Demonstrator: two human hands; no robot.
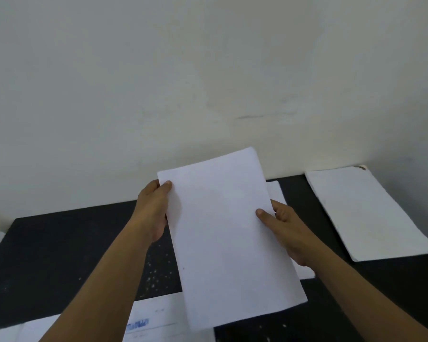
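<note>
A blank white sheet of paper is held up above a black table, tilted slightly to the right. My left hand grips its left edge near the top, thumb on the front face. My right hand grips the right edge at mid height, thumb lying on the front and fingers behind. The sheet hides part of another white paper lying on the table under it.
A stack of white paper lies at the table's right, close to the wall. Printed sheets with blue lettering lie at the near edge. A pale wall rises right behind the table.
</note>
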